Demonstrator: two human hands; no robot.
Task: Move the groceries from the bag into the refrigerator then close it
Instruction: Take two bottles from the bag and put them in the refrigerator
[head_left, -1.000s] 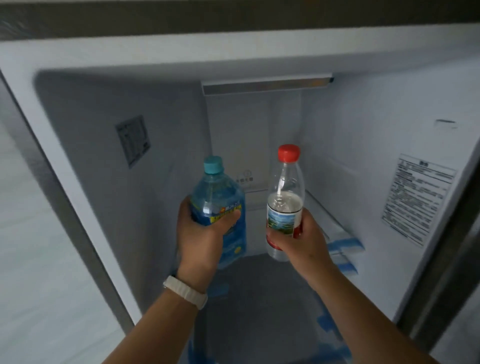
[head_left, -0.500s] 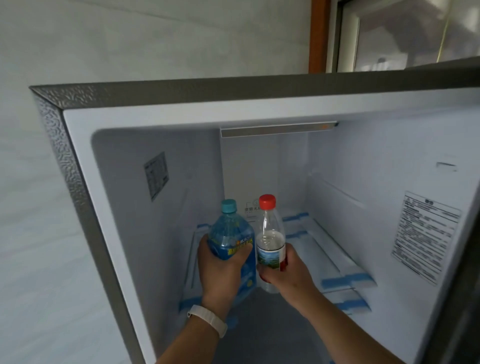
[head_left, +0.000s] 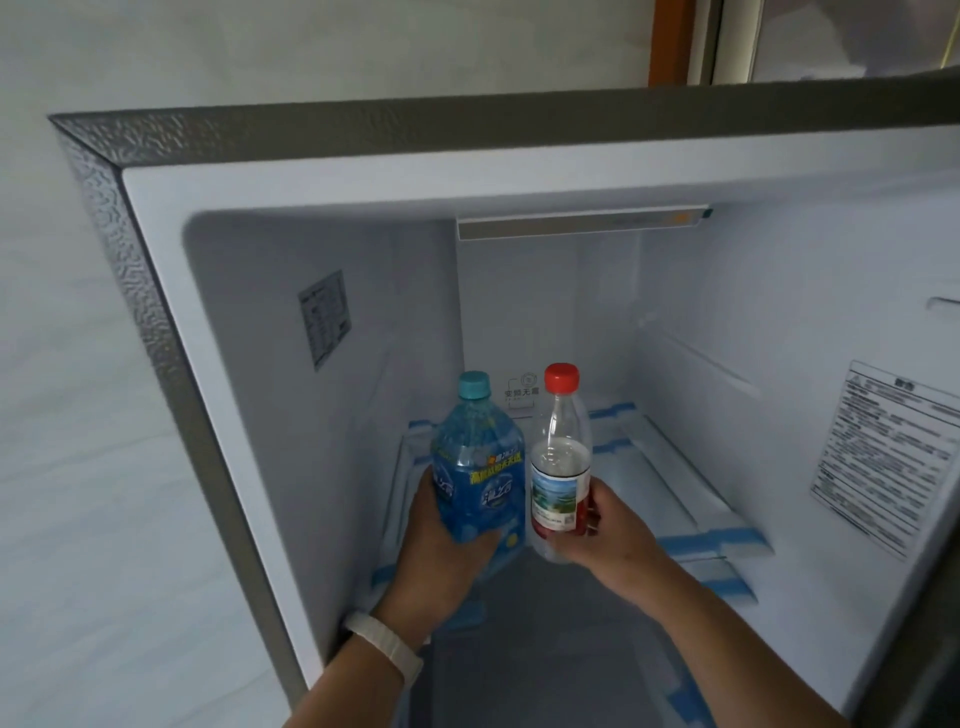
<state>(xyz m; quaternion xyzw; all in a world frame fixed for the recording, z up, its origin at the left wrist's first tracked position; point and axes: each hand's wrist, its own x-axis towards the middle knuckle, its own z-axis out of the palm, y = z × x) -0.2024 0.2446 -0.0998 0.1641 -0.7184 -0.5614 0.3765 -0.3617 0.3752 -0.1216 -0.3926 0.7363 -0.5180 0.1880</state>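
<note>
The refrigerator (head_left: 171, 322) stands open in front of me, its white top compartment bare inside. My left hand (head_left: 441, 566) grips a blue bottle (head_left: 478, 467) with a teal cap, upright, inside the compartment. My right hand (head_left: 608, 535) holds a clear bottle (head_left: 558, 457) with a red cap and a landscape label, upright, right beside the blue one. Both bottles sit low near the glass shelf (head_left: 649, 467); I cannot tell whether they touch it. The bag is out of view.
Blue tape strips (head_left: 727, 538) hold the shelf edges at left and right. A sticker (head_left: 324, 319) is on the left inner wall and a warning label (head_left: 883, 457) on the right. A pale wall (head_left: 62, 467) flanks the fridge's left side.
Both hands have carried the bottles deeper and lower into the compartment, and closer together. My view has tilted up, so the fridge's top edge and the wall above now show.
</note>
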